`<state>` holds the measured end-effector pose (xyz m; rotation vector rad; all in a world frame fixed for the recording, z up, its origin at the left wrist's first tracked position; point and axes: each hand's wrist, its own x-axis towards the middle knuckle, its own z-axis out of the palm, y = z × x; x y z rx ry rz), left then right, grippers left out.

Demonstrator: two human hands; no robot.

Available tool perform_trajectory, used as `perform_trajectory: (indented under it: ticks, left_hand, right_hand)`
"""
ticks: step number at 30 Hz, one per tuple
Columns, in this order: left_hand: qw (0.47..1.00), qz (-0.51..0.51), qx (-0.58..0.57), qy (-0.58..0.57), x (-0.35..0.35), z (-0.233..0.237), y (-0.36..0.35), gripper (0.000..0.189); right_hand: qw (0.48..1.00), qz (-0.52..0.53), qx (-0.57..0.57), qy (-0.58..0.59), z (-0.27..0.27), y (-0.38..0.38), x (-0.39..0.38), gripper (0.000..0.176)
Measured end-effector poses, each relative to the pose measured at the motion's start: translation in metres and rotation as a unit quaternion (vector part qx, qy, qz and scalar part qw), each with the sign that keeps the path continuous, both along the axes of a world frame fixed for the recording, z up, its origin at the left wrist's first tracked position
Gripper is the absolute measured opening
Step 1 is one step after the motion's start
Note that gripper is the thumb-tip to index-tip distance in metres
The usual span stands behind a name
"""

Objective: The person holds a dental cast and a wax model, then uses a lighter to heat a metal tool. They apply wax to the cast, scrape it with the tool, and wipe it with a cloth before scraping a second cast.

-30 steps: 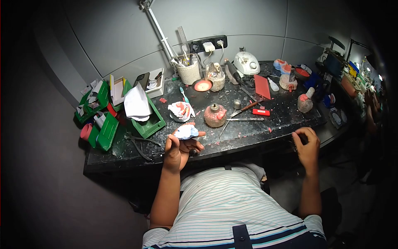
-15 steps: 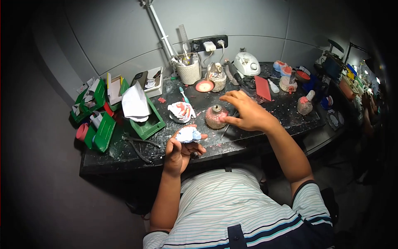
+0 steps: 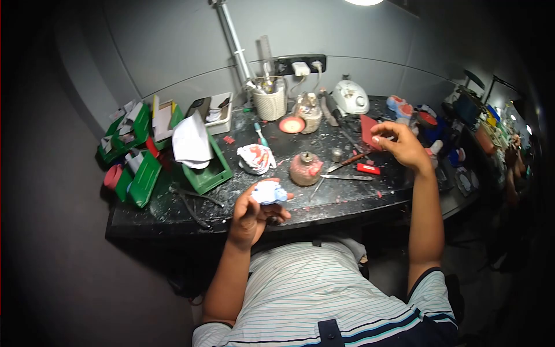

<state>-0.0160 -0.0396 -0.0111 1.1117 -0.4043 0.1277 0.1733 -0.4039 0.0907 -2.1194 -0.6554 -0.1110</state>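
Observation:
My left hand [image 3: 248,217], palm turned up near the desk's front edge, is closed around a white-and-blue plaster dental model [image 3: 268,192]. To the right, my right hand [image 3: 402,144] reaches over the desk, thumb and forefinger pinched at the edge of a red wax sheet [image 3: 369,128]. Between the hands stands a round spirit burner [image 3: 305,169], smeared with pink wax. A wax knife with a brown handle [image 3: 348,161], a slim metal tool [image 3: 347,177] and a small red piece [image 3: 368,169] lie right of the burner.
A plaster-smeared bowl [image 3: 256,158] and a toothbrush [image 3: 261,134] are left of the burner. Green bins [image 3: 217,173] and pliers [image 3: 191,202] lie further left. Along the back stand a woven cup of tools [image 3: 270,104], a glass jar [image 3: 308,114] and a white machine [image 3: 351,98].
My right hand has moved right, from beside the burner to the red wax sheet, uncovering the tools and small red piece. My left hand still holds the dental model.

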Motion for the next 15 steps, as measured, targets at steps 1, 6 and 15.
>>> perform_trajectory:
  ticks: [1,6,15]
  left_hand:
    - [1.0,0.001,0.003,0.006,-0.001,0.001,0.0,0.089]
    - [1.0,-0.002,0.002,0.015,0.0,-0.002,-0.001,0.088]
    - [0.999,0.006,0.015,0.033,-0.004,-0.004,-0.001,0.092]
  right_hand:
    - [0.992,0.076,0.059,0.078,0.004,0.014,-0.012,0.021]
    - [0.999,0.052,0.006,0.006,0.01,0.062,-0.042,0.016]
    - [0.992,0.047,-0.047,-0.107,0.052,0.063,-0.057,0.021]
